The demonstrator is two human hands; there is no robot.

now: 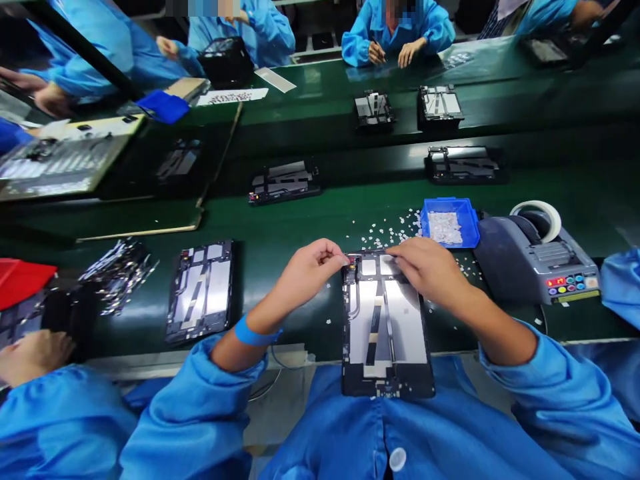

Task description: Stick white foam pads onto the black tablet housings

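Observation:
A black tablet chassis (387,333) with silver plates lies in front of me, its near end over the table edge. My left hand (310,267) is curled, its fingertips pinched at the chassis's top left corner; what it pinches is too small to see. My right hand (430,267) rests on the top right of the chassis, fingers pressed together and pointing left along the upper edge. A blue wristband (253,333) circles my left wrist.
A second chassis (201,290) lies to the left beside a pile of metal strips (117,270). A blue tray (449,223) of small white pieces and a grey tape dispenser (537,257) stand at the right. More chassis ride the green belt (350,133); other workers sit around.

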